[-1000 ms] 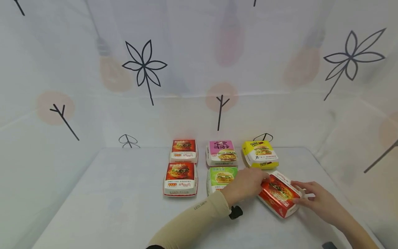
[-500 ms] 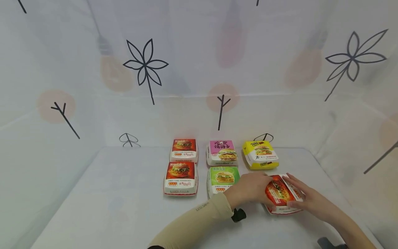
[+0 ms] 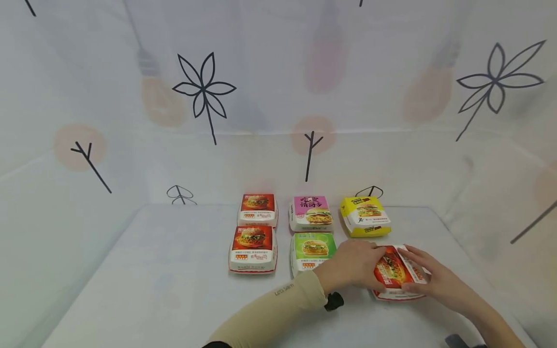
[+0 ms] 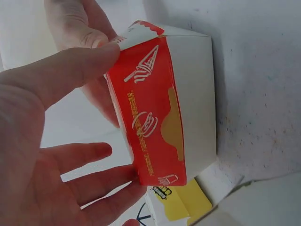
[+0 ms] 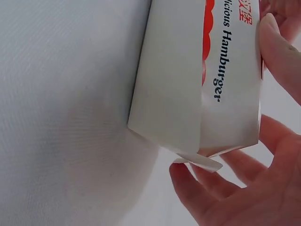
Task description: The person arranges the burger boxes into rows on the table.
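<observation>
A red and white hamburger box [image 3: 396, 270] sits on the table at the right, between both hands. My left hand [image 3: 356, 265] grips its left side. In the left wrist view the thumb lies on one corner of the box's red side [image 4: 148, 117] and fingertips touch the opposite corner. My right hand [image 3: 437, 280] holds the right side. The right wrist view has its thumb on the top edge and fingers round the far end of the box [image 5: 230, 80], near a small loose white flap [image 5: 207, 163]. The box's underside is hidden.
Left of the hands, a green box [image 3: 314, 247] stands partly behind my left forearm. Behind are a yellow box [image 3: 365, 216] and a pink box [image 3: 311, 213]. Two red boxes, one rear [image 3: 258, 209] and one front [image 3: 253, 249], stand further left. A patterned cloth [image 3: 243, 159] hangs behind.
The hamburger box has turned from a slanted position to nearly straight and now rests lower. Both hands have shifted round it. In the last half second almost nothing has moved.
</observation>
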A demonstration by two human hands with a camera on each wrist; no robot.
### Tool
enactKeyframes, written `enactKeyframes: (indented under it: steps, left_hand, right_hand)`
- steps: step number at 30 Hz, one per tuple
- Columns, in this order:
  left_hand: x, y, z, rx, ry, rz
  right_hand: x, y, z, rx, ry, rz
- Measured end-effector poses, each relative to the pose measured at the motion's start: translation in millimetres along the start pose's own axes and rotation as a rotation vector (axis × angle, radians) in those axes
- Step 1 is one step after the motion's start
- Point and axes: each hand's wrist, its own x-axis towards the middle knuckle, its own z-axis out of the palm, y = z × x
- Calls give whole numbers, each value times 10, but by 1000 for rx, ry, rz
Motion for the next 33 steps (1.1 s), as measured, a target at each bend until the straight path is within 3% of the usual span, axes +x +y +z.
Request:
enactKeyframes:
  steps: [9, 17, 26, 33]
  left_hand:
    - [-51, -67, -26, -49, 42, 42]
    - [-75, -139, -16, -87, 56, 24]
    - [-98, -162, 3, -132, 111, 20]
    - [-86, -152, 6, -165, 110, 11]
  right_hand:
    - [-17, 13, -40, 5, 37, -14]
    - [-79, 99, -125, -3, 43, 43]
    - [-182, 134, -158, 1, 64, 17]
    - [-216, 155, -145, -24, 119, 23]
